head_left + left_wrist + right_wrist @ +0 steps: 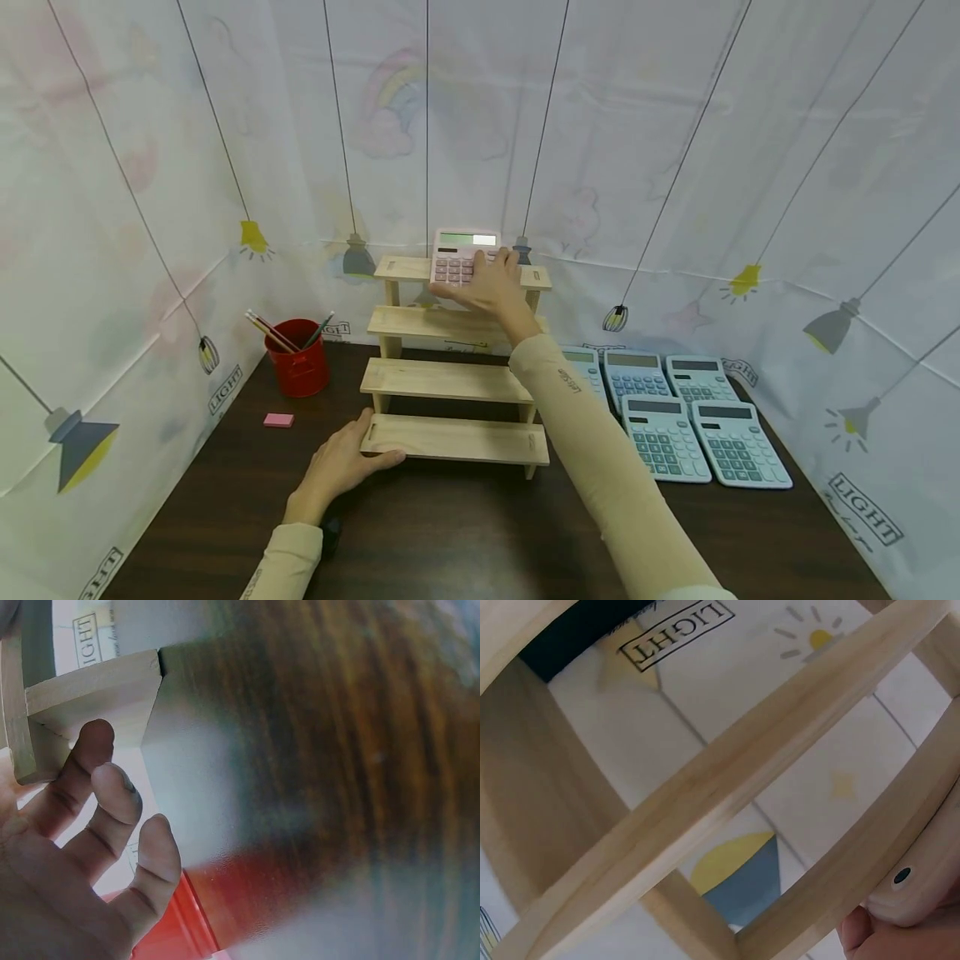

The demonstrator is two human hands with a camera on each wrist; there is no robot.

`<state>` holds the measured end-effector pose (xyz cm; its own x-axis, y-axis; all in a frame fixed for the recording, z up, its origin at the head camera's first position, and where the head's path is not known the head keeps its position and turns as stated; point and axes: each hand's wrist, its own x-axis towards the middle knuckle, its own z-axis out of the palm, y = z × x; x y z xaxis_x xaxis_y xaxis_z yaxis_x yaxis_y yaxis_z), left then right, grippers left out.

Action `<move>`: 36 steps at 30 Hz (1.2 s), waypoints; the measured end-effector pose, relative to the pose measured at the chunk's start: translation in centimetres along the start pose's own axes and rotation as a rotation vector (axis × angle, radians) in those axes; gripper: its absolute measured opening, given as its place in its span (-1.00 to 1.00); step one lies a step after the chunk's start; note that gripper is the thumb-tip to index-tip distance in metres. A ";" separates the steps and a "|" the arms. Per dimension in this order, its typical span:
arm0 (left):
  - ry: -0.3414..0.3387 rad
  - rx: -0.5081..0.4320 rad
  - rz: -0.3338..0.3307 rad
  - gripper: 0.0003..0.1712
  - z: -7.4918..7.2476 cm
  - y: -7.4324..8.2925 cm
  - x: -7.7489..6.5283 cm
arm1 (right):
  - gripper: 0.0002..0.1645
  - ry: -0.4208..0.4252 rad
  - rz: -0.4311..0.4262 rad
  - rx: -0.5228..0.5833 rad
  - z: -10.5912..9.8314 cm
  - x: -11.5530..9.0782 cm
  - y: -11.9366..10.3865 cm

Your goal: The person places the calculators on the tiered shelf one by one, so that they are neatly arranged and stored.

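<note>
A pink calculator [452,258] stands at the top step of a four-step wooden display stand [442,379], its screen facing me. My right hand [491,287] holds it by its right and lower part, fingers over the keys. From below, the right wrist view shows the calculator's rounded edge [922,889] close by the top board, with a fingertip [855,930] under it. My left hand [341,462] grips the left end of the stand's lowest step, thumb along the front edge. In the left wrist view, its other fingers [112,795] curl beside the step's end.
Several light-blue calculators [663,433] lie on the dark table [442,542] right of the stand. A red bucket [302,371] with pencils stands at the back left, a pink eraser [278,420] in front of it. A printed curtain [637,150] closes off the back and sides.
</note>
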<state>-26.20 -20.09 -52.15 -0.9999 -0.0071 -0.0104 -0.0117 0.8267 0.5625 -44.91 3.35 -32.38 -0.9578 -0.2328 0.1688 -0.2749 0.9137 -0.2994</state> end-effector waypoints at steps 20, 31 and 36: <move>0.003 -0.014 0.008 0.38 0.5 1.0 -0.1 | 0.51 0.049 -0.017 -0.046 1.5 0.7 -4.1; -0.007 -0.027 0.024 0.41 1.0 1.8 0.3 | 0.48 0.100 0.014 -0.087 1.3 0.6 -3.6; -0.004 -0.029 0.036 0.39 1.0 1.9 0.5 | 0.50 0.106 0.024 -0.054 0.8 0.5 -2.9</move>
<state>-26.71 -17.98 -51.91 -0.9997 0.0245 0.0068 0.0239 0.8100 0.5859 -44.62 0.34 -32.22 -0.9489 -0.1770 0.2612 -0.2445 0.9358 -0.2541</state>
